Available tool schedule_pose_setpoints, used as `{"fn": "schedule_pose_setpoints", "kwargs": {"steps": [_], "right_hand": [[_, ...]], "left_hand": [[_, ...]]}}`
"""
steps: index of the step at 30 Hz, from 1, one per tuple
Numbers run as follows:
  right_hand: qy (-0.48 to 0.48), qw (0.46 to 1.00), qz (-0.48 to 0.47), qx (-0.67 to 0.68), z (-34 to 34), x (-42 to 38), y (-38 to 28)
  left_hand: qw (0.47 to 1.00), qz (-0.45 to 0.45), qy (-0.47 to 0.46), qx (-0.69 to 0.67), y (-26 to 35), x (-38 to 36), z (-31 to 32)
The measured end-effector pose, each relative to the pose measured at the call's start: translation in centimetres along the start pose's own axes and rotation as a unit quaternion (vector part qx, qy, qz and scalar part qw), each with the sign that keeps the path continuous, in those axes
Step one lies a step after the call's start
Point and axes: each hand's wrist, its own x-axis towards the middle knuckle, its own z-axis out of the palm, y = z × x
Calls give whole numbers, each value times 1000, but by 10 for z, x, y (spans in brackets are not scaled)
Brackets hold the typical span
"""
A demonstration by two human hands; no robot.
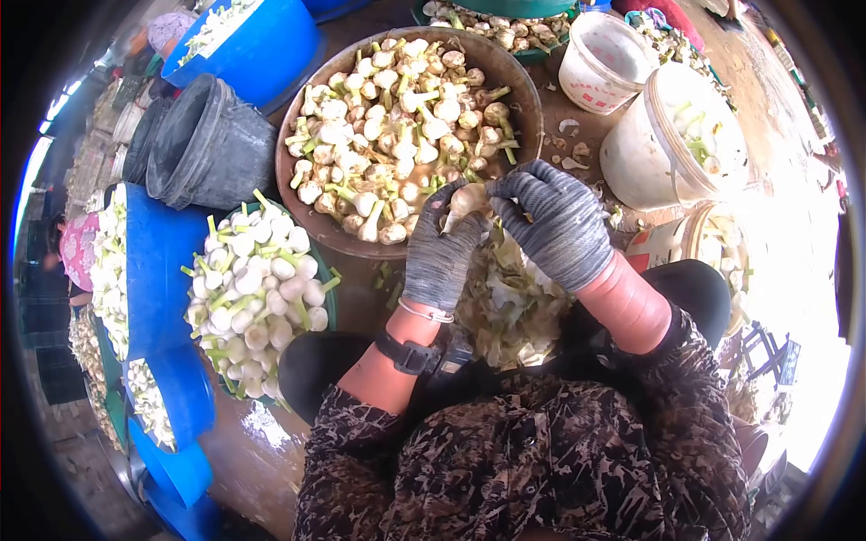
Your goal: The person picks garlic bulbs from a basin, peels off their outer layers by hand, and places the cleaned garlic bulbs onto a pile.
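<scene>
My left hand (444, 257), in a striped grey glove, is closed around a garlic bulb (466, 206). At the bulb's right edge is my right hand (552, 221), gloved alike, with thumb and fingers pinched together; what is between them is hidden. Beyond both hands stands a wide brown basin (532, 108) of garlic bulbs with short green stems, some still in brownish skin. Under my hands, between my legs, lies a heap of pale peelings (510, 307). Left of my left hand, clean white bulbs (257, 288) are piled in a green-rimmed container.
White buckets (631, 149) stand at the right, one holding bulbs. Dark buckets (212, 144) lean at the left. Blue tubs (167, 270) with peeled garlic line the left side. Loose skins (573, 162) are scattered on the floor right of the basin.
</scene>
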Motion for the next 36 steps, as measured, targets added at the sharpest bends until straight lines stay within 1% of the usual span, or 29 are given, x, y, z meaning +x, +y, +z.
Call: {"fn": "schedule_pose_setpoints", "kwargs": {"steps": [1,2,4,8,10,11,12,14,15,16,18,19,20,21,22,23,24,26,27,28,30,31,32,34,35,36], "right_hand": [[20,999,-43,-27,5,0,2],[22,998,-42,-29,5,-2,2],[6,997,-31,-69,6,-3,-3],[28,997,-38,-66,10,-3,-6],[12,998,-6,-56,11,-1,-9],[21,999,0,-35,13,-1,-10],[21,999,1,-37,14,-1,-10],[-5,994,77,78,16,0,-10],[-13,986,116,121,16,1,-7],[-12,986,115,120,16,2,1],[-2,980,174,101,17,1,31],[-3,983,182,-8,20,1,53],[-2,975,187,-118,19,1,73],[-55,961,223,-156,12,2,81],[-64,960,222,-159,8,4,79],[-27,978,167,-119,8,2,73],[8,991,112,-76,7,-5,65],[23,1000,2,6,-5,3,22],[21,998,-54,26,-8,5,9],[26,993,-114,20,-8,7,-1],[-46,988,-150,-1,-8,5,-10],[-57,987,-151,-10,-4,1,-12],[-55,987,-149,-9,-2,-1,-13],[-72,990,-125,-3,1,-5,-14],[-49,989,-136,2,6,-6,-12],[-48,990,-135,3,6,-7,-13]], "left_hand": [[996,31,-23,76,2,2,0],[996,31,-25,76,3,0,1],[989,49,1,140,6,-7,4],[989,64,-28,134,19,-15,1],[982,59,-30,177,27,-20,0],[991,58,-1,118,15,-19,-1],[991,58,-3,117,11,-19,-4],[987,62,-22,146,19,-19,-8],[998,-2,-32,53,24,-24,-9],[998,-1,-32,52,24,-26,-12],[987,3,-77,-142,24,-27,-17],[978,-12,-92,-188,25,-27,-21],[978,-9,-92,-189,26,-28,-24],[968,-20,-107,-227,27,-29,-28],[957,-31,-121,-264,29,-29,-31],[956,-33,-142,-253,32,-29,-33],[957,-31,-138,-255,31,-28,-36],[979,-7,-148,-138,28,-27,-38],[984,-9,-111,-138,33,-30,-33],[984,-13,-114,-136,31,-30,-33],[989,8,-145,-31,22,-27,-36],[989,-11,-140,-45,21,-27,-33],[989,-12,-142,-43,20,-27,-31],[982,-48,-157,-96,23,-29,-29],[979,-77,-161,-97,28,-30,-29],[979,-79,-161,-95,27,-30,-31]]}}
